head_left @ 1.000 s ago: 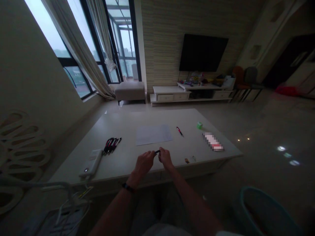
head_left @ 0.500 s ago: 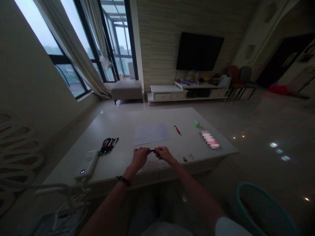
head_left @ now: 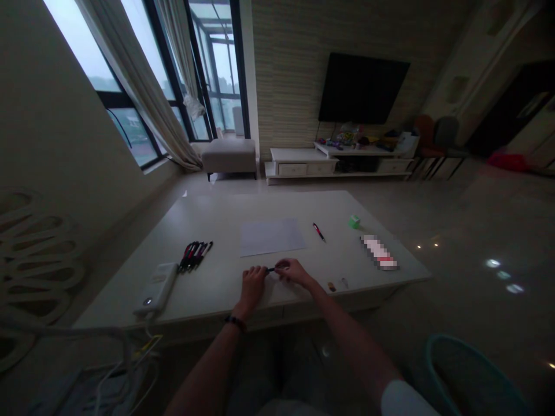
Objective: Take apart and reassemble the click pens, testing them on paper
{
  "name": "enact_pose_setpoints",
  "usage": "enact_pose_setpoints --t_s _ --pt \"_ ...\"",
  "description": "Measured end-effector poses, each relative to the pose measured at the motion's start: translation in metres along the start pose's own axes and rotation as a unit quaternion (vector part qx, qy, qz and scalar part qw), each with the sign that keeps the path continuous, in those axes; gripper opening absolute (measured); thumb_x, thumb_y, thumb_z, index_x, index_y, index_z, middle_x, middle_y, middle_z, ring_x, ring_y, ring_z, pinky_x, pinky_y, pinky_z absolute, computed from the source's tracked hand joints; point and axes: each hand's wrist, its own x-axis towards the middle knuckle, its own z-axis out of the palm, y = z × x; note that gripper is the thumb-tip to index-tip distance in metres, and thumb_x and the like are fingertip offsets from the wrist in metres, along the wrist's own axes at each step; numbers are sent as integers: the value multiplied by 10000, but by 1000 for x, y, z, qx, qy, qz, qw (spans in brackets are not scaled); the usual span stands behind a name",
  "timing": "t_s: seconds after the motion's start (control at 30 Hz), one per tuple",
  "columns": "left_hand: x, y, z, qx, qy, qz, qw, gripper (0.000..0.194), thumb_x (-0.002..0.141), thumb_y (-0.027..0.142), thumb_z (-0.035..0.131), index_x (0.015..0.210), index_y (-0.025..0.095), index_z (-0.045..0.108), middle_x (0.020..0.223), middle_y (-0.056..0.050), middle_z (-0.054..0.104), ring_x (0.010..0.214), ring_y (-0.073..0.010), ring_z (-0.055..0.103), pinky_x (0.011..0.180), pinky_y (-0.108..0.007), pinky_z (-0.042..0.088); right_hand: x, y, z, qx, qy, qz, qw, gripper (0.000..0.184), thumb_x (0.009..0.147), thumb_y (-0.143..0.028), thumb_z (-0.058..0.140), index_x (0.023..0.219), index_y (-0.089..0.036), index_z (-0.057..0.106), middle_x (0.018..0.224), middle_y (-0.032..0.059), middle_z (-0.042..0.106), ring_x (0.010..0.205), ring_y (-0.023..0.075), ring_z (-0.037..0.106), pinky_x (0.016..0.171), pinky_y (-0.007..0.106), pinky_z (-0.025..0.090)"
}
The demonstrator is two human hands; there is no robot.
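A slim dark pen [head_left: 271, 270] spans the small gap between my hands, just above the near part of the white table [head_left: 208, 294]. My left hand [head_left: 253, 284] is closed around its left end. At the other end, the thumb and fingers of my right hand [head_left: 295, 273] pinch it; its tip is hidden there. Beyond my hands lies a white sheet of paper [head_left: 272, 237]. A single red-and-black pen [head_left: 319, 232] rests to the right of the sheet. Several more pens [head_left: 195, 256] lie bunched together on the left.
A white power strip [head_left: 158, 288] with a cable sits at the left edge. To the right are a green cube [head_left: 354, 222], a blurred-out pink-and-white item [head_left: 379, 252] and a small brownish piece [head_left: 332, 286]. A teal-rimmed bin [head_left: 472, 346] stands on the floor.
The view has turned slightly left, so the scene sits further right. Both hands still hold the pen; the right fingers look more raised and loosely curled around its end.
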Motion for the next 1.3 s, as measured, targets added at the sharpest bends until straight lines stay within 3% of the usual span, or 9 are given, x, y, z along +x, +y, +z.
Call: enact_pose_setpoints --t_s 0.23,0.63,1.07,1.2,1.3 --pt "0 6 -5 13 1 11 1000 197 894 235 367 943 205 554 908 -64 593 884 -200 491 771 -336 275 4 9 1 12 0 10 1000 366 674 -489 633 710 -126 600 564 5 616 391 80 507 364 173 341" --pt "-3 7 -7 18 28 7 999 204 886 212 367 943 216 563 885 -59 605 867 -206 507 809 -365 262 2 6 5 25 17 1 1000 383 648 -507 646 678 -128 602 547 8 614 408 80 498 385 178 337" --pt "-3 7 -7 7 14 -2 1000 214 895 235 356 946 208 561 904 -70 611 879 -198 516 833 -365 256 3 7 7 13 42 -22 999 364 664 -488 628 686 -128 583 569 22 618 419 90 513 383 187 357" --pt "-3 4 -3 8 21 4 1000 264 879 181 370 1088 229 524 941 -64 608 895 -195 515 840 -369 266 6 11 4 44 58 -36 997 411 580 -432 707 850 -146 590 667 22 653 461 98 544 386 181 375" --pt "-3 1 1 10 26 21 999 389 842 101 382 1197 247 450 992 -50 591 905 -178 514 850 -351 282 9 13 -1 51 104 -44 992 388 581 -464 694 781 -146 598 575 7 617 419 93 505 369 187 354"
